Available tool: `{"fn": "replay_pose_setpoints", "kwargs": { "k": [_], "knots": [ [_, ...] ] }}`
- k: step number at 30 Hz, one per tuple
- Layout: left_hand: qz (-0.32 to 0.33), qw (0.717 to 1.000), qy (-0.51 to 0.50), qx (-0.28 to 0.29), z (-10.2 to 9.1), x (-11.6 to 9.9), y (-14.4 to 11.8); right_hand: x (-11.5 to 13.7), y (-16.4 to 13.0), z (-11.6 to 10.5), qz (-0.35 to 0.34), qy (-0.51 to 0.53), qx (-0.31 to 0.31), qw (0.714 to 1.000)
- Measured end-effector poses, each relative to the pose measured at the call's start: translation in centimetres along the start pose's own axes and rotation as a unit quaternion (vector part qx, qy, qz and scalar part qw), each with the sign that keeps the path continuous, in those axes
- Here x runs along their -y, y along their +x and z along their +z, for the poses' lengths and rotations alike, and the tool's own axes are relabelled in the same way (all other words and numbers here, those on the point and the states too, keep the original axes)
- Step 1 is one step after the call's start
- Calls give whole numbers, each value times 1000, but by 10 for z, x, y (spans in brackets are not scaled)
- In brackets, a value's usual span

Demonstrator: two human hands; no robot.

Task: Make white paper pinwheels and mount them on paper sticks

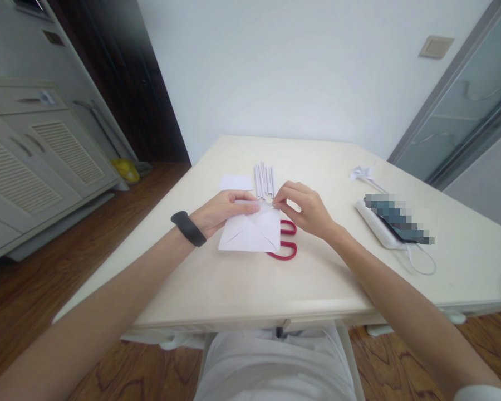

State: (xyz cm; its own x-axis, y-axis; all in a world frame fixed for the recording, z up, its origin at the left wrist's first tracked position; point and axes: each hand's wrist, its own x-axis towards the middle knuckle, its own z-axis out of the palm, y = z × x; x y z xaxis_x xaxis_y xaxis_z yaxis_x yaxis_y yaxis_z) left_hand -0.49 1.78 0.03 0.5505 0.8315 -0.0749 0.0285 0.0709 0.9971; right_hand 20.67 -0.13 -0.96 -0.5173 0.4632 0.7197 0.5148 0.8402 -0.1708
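A square sheet of white paper with slanting cuts or creases is held up over the table. My left hand grips its top left edge between thumb and fingers. My right hand pinches at the sheet's top right corner, its fingertips closed there. Partly beneath the paper lie scissors, with only their red handles showing; the blades are hidden. Just beyond my hands, several rolled white paper tubes lie side by side. Another white sheet rests to their left.
The cream table stands against a white wall. To the right lie a white box-like device with a cable, a dark blurred-out object on it, and a white paper pinwheel-like piece on a stick. A louvred cabinet stands at far left.
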Motion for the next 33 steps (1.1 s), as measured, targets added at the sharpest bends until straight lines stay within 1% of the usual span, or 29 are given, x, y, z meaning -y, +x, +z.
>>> {"fn": "replay_pose_setpoints", "kwargs": {
  "k": [6,10,13,21,26,29,33],
  "knots": [
    [-2,1000,7,-6,2,-2,-1,0,1,0,10,5,-2,1000],
    [-3,1000,15,-19,2,-2,-2,-3,2,-2,30,28,4,999],
    [-1,1000,9,-19,0,-1,-1,-4,2,-4,35,49,4,998],
    [-1,1000,13,-28,1,0,-2,-2,1,-4,31,59,-9,998],
    [-8,1000,5,-19,2,1,-1,0,0,-4,24,54,-6,998],
    [4,1000,-9,-18,2,1,0,0,0,-5,20,55,-8,998],
    [31,999,-20,-31,1,2,0,-1,0,-6,25,61,-27,997]
  ]
}}
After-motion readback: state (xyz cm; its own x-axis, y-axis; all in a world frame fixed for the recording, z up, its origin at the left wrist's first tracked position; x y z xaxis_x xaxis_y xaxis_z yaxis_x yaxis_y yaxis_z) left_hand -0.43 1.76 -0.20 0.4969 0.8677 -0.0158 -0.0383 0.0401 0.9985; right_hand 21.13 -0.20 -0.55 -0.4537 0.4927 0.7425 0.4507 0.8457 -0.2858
